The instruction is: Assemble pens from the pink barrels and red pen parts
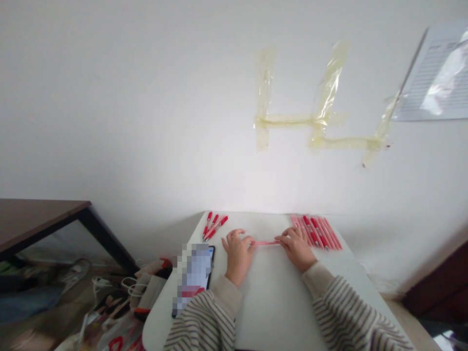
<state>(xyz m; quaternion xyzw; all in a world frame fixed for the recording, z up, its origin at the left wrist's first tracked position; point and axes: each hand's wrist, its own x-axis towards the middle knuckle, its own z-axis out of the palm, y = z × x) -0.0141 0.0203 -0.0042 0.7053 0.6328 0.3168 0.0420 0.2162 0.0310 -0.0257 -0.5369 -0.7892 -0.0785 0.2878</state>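
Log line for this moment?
left hand grips pink pen | right hand grips its other end | small pen group left | pen row right

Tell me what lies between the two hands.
One pink pen, its ends held by the fingers of the left hand and the right hand, over the white table. The head view shows it.

Left pens (215, 226) four, right pens (317, 232) about eight, held pen (266, 243) one, phone (199, 273) one.

Left hand (237, 254) and right hand (297, 248) lie knuckles-up, fingers pinched and pointing inward toward each other.
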